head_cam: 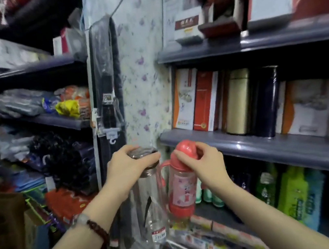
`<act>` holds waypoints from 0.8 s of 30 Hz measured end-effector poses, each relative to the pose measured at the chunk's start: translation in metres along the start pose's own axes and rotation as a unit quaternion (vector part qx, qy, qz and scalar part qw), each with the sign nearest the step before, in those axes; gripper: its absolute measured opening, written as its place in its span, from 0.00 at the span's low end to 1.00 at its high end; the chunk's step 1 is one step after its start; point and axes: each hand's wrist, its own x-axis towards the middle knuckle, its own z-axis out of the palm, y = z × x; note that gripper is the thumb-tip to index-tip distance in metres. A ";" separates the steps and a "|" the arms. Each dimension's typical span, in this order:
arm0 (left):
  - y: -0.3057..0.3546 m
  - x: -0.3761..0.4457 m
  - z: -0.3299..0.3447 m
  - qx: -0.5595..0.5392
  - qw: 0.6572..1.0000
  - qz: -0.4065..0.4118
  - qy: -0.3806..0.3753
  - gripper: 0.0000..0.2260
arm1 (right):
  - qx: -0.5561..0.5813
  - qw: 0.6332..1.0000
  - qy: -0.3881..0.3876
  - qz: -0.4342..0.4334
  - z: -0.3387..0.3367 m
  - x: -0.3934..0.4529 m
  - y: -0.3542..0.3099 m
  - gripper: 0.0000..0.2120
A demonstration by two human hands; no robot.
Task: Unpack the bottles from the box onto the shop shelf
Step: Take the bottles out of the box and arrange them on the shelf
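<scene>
Your left hand (123, 169) is gripping the clear bottle (149, 203) by its lid; your right hand (204, 165) is clasping the pink bottle (181, 188) at 3 o'clock beside it, under the grey shelf (269, 145).

1. The left hand (126, 168) gripped the lid of a clear glass bottle (150, 203), which hung upright below it and bore a price sticker near its base.
2. The right hand (205, 166) pinched the pink cap of a pink child's bottle (181, 188), just beside the glass one.
3. Both bottles were held in the air in front of the grey shelf (269, 147), below its edge.
4. On that shelf stood boxed goods, a gold flask (238, 102) and a dark blue flask (267, 104).
5. A beaded bracelet (97, 228) circled the left wrist.
</scene>
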 end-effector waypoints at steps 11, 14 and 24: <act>0.134 0.056 0.049 -0.140 0.981 0.129 -0.047 0.25 | -0.039 0.989 0.115 -0.090 -0.078 0.083 -0.070 0.17; 0.147 0.079 0.056 -0.131 0.975 0.180 -0.028 0.34 | -0.050 0.980 0.154 -0.113 -0.080 0.100 -0.080 0.19; 0.133 0.129 0.085 -0.085 0.951 0.298 -0.014 0.30 | -0.086 0.963 0.235 -0.097 -0.064 0.140 -0.050 0.21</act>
